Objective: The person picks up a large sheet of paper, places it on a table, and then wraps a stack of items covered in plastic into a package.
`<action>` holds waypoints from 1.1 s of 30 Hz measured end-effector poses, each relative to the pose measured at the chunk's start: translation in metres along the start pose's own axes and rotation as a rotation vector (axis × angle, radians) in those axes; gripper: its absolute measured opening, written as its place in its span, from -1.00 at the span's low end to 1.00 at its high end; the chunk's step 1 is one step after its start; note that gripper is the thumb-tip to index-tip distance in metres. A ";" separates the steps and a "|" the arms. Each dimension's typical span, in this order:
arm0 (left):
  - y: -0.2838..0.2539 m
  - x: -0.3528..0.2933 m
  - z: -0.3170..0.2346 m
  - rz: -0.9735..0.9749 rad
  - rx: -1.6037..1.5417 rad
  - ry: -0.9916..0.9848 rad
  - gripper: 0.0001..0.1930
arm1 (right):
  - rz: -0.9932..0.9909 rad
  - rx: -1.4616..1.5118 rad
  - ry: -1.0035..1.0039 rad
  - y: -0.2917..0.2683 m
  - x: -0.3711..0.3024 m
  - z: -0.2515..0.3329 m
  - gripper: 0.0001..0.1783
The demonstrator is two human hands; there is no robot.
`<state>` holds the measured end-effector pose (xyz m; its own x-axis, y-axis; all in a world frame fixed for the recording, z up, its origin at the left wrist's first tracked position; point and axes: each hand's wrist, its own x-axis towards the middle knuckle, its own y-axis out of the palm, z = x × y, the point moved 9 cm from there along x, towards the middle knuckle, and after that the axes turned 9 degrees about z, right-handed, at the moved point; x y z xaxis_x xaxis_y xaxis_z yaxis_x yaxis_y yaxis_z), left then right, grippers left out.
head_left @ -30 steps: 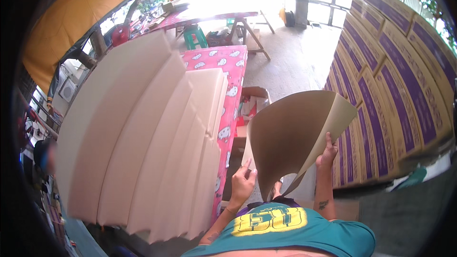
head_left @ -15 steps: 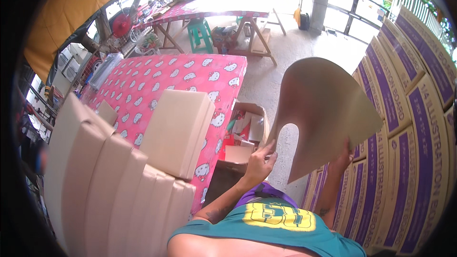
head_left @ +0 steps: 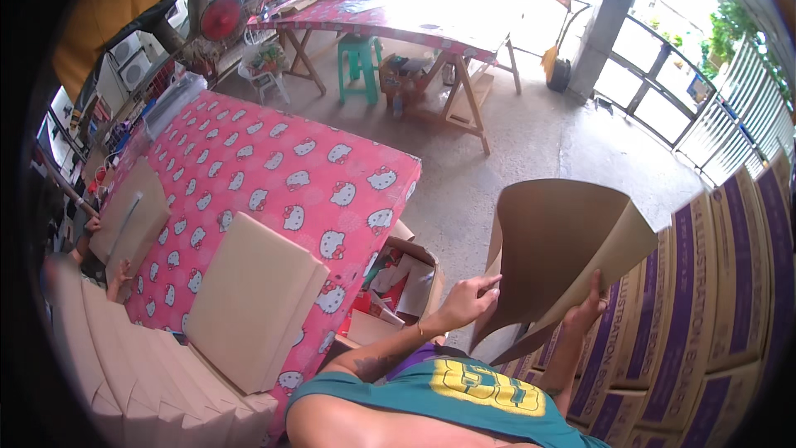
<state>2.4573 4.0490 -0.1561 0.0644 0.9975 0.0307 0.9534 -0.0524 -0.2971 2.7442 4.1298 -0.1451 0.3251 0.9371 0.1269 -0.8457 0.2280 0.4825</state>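
Note:
In front of me a large brown cardboard sheet (head_left: 564,236) is bent into an open curve, its hollow side toward me. My right hand (head_left: 585,309) grips its right edge, thumb up along the surface. At the sheet's left edge my left hand (head_left: 470,305) is closed, its fingers pressed together on the border; the fingertips are partly hidden. Just left of that hand stands an open carton (head_left: 433,289) with red and pale scraps inside.
A pink patterned table (head_left: 274,145) at left bears a flat carton stack (head_left: 257,299). Another person's hands (head_left: 123,275) hold a cardboard piece (head_left: 133,220). Folded cartons (head_left: 141,373) line the lower left; purple-banded boxes (head_left: 696,282) are stacked right. A second table (head_left: 398,25) stands behind.
The sheet has come lower and is folded further into a curve, its right side turned inward. My view has shifted, and another person's hands now show at far left.

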 end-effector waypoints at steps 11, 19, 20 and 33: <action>-0.003 0.204 0.019 0.017 -0.089 -0.013 -0.56 | 0.498 -0.089 0.257 0.134 0.144 -0.121 -0.82; -0.026 0.325 0.034 -0.238 -0.188 -0.086 -0.52 | 0.834 -0.227 0.299 0.243 0.288 -0.172 -0.84; -0.031 0.342 0.037 -0.272 -0.197 -0.099 -0.52 | 0.846 -0.234 0.307 0.257 0.303 -0.179 -0.85; -0.198 0.453 0.094 -0.580 0.002 -0.160 -0.36 | 1.288 -0.300 0.588 0.448 0.330 -0.351 -0.88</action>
<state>2.2697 4.5154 -0.1731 -0.5116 0.8581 0.0444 0.8191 0.5027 -0.2762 2.3239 4.6342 -0.1916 -0.8713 0.4844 -0.0789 -0.4904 -0.8653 0.1039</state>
